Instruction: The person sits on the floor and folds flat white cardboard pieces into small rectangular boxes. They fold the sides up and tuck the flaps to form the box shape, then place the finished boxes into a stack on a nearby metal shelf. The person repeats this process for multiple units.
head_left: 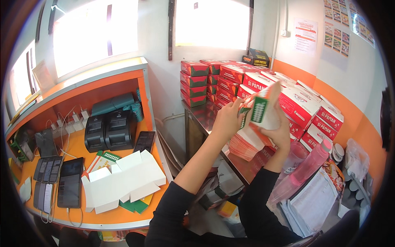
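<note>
A light-coloured carton (269, 117) with green-and-white printed flaps is held up in front of me, partly folded. My left hand (228, 120) has its fingers closed on the carton's left side, by a green flap. My right hand (280, 131) grips it from the right, with the thumb across the pale panel. Just beneath the carton, a stack of flat orange-edged sheets (246, 149) lies on the shiny dark table (205, 123). Behind my hands stand several stacked red-and-white boxes (232, 74).
On the left, an orange desk (70, 216) bears unfolded white cartons (123, 181), black printers (109, 129), a tablet (70, 183) and charging phones (46, 181). Pink bottles (304, 168) and papers (310, 201) crowd the right. Boxes (224, 185) lie in the gap below.
</note>
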Tool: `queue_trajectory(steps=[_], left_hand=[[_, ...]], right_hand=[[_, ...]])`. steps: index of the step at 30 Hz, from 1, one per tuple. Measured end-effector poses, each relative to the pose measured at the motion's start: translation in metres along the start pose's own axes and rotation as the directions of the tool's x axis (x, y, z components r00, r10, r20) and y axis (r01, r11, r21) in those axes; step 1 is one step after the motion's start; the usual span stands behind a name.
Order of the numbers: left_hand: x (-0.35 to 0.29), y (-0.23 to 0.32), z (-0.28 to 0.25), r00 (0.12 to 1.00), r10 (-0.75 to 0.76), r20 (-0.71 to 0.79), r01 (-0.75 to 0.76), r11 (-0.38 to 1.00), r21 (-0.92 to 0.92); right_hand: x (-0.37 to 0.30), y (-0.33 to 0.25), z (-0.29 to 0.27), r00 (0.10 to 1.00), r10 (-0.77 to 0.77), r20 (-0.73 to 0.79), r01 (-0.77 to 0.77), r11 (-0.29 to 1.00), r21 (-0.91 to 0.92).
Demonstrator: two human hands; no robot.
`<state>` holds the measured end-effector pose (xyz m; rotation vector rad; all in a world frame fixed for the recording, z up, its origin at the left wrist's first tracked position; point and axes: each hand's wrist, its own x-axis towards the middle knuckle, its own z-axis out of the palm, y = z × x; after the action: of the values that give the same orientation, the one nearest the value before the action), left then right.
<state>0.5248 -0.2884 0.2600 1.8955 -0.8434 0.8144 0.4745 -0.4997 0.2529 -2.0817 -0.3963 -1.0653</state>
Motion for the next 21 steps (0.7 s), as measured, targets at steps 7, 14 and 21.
queue_trajectory(steps=[7,14,21], left_hand=[[-0.004,-0.001,-0.001,1.0,-0.015,-0.004,0.015,1.0,0.012],[-0.004,-0.007,-0.004,1.0,0.015,-0.023,-0.016,0.999,-0.044],[-0.006,-0.009,-0.002,0.998,0.022,-0.053,-0.024,0.999,-0.037]], right_hand=[[0.004,-0.008,-0.005,0.998,0.052,-0.027,-0.044,0.974,0.223],[0.0,0.01,0.028,0.994,0.05,0.094,-0.076,0.951,0.299],[-0.013,0.011,0.038,0.982,0.08,0.174,-0.133,0.939,0.318]])
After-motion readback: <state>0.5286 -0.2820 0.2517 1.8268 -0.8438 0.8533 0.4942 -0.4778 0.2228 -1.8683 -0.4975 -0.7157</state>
